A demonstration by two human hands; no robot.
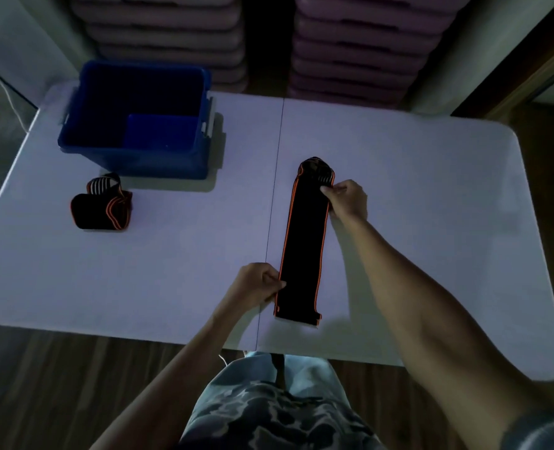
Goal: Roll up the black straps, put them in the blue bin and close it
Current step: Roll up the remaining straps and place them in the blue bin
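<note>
A long black strap with orange edges [303, 251] lies flat on the white table [431, 196], running away from me just right of the centre seam. My right hand [347, 198] pinches its right edge near the bunched far end. My left hand [259, 285] pinches its left edge near the near end. A second black strap [102, 207], loosely rolled, sits at the left in front of the blue bin [139, 157]. The bin stands open at the back left; its inside is dark and I see no lid.
Stacks of pale purple trays [360, 43] rise behind the table's far edge. The table's near edge runs just in front of my body. Wooden floor shows below and to the right.
</note>
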